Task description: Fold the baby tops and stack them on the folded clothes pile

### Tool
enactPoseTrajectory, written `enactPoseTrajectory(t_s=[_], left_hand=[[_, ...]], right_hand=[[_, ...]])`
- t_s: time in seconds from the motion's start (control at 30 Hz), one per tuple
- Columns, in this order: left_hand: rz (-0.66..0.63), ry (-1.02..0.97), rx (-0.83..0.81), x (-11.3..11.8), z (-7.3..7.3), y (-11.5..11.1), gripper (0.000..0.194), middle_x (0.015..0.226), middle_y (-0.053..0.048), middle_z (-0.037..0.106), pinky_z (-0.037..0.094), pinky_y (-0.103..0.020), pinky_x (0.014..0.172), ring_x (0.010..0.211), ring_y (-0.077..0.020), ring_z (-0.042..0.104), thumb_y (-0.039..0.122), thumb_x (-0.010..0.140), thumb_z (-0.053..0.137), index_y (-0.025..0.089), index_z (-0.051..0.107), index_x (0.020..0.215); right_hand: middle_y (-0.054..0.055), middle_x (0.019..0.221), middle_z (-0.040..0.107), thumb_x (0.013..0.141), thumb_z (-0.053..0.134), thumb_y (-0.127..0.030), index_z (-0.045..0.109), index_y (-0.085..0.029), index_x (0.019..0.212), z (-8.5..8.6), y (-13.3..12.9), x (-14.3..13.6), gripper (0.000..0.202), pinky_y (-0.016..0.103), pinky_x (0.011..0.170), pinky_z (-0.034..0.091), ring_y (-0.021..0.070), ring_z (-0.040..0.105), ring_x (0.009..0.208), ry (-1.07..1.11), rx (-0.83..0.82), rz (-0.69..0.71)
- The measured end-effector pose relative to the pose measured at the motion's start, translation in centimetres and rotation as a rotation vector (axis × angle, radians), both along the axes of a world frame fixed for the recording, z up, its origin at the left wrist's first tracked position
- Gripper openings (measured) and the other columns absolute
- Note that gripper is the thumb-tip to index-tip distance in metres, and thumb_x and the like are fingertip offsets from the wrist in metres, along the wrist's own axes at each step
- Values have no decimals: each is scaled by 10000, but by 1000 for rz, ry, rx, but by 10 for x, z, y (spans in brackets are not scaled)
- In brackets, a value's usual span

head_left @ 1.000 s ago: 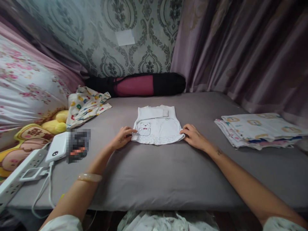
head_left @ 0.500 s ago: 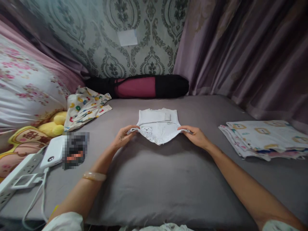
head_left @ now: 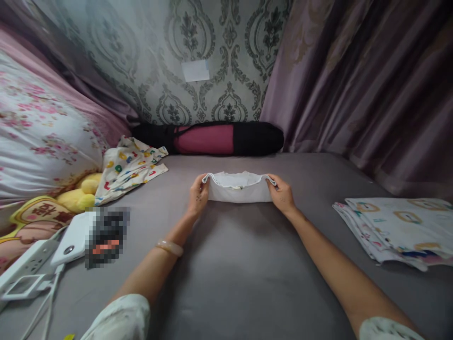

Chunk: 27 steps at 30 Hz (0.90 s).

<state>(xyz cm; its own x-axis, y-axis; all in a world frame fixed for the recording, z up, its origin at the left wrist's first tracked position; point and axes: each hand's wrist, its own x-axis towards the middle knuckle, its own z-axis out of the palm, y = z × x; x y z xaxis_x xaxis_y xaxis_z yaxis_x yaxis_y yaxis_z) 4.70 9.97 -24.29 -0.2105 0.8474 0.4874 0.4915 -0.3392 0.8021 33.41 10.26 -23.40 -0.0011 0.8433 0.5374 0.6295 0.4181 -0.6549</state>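
A small white garment (head_left: pixel 242 193), partly folded, is held up by its near edge over the grey bed sheet (head_left: pixel 244 283). My left hand (head_left: pixel 198 192) pinches its left corner, and my right hand (head_left: pixel 281 192) grips the right corner. Between the two hands the raised edge sags, and the upper layer leans away from me. The far part of the garment shows behind this edge. The bear print on its front is out of sight.
Folded printed cloths (head_left: pixel 399 231) lie stacked at right. On the left are a patterned garment (head_left: pixel 132 163), yellow plush toy (head_left: pixel 78 193), white power bank (head_left: pixel 76 236), and power strip (head_left: pixel 31 264) with cables. A black and maroon bag (head_left: pixel 205 139) lies along the wall.
Both hands have lifted the garment's near edge and moved it away from me, folding it upward. The hands are closer together. The view has tilted slightly up.
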Motion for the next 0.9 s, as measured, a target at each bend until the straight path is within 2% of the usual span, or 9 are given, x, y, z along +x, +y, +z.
enactPoseTrajectory(t_s=[0.2,0.27,0.37,0.47,0.6,0.9], left_hand=[[17,44,-17,0,-17,35,322,1015,-64,655,462,-286,846,937,-178,599,374,950,378,175,597,1078],[28,112,-93,-3,-23,48,307,980,-61,651,455,-289,826,920,-182,595,332,949,373,160,598,1067],[77,222,-251,-7,-29,66,244,926,-88,651,442,-313,808,909,-207,592,265,919,418,125,611,972],[117,252,-360,-10,-34,78,189,933,-118,665,440,-334,800,900,-225,604,280,889,491,137,605,939],[160,295,-415,-11,-38,82,224,978,-133,675,435,-321,794,930,-228,618,335,908,472,158,600,962],[218,371,-442,-8,-36,79,251,984,-140,681,427,-311,763,961,-244,623,326,937,399,176,598,966]], right_hand=[[92,1157,664,927,398,-334,619,-204,1160,-15,31,0,346,340,953,443,208,598,1085,-49,-48,-68],[94,1140,668,919,405,-311,620,-187,1156,-23,44,4,343,323,938,445,199,603,1064,-79,-68,-56],[101,1098,680,894,443,-249,637,-156,1118,-33,63,10,310,298,899,452,190,615,1008,-176,-194,-74],[113,1039,696,889,471,-236,654,-135,1085,-37,74,11,287,288,852,460,196,631,947,-276,-381,-176],[138,1020,702,895,495,-268,652,-120,1106,-32,78,10,302,279,807,464,213,649,921,-303,-478,-266],[180,1010,694,947,408,-264,648,-121,1086,-30,76,4,313,310,808,465,249,654,965,-348,-476,-371]])
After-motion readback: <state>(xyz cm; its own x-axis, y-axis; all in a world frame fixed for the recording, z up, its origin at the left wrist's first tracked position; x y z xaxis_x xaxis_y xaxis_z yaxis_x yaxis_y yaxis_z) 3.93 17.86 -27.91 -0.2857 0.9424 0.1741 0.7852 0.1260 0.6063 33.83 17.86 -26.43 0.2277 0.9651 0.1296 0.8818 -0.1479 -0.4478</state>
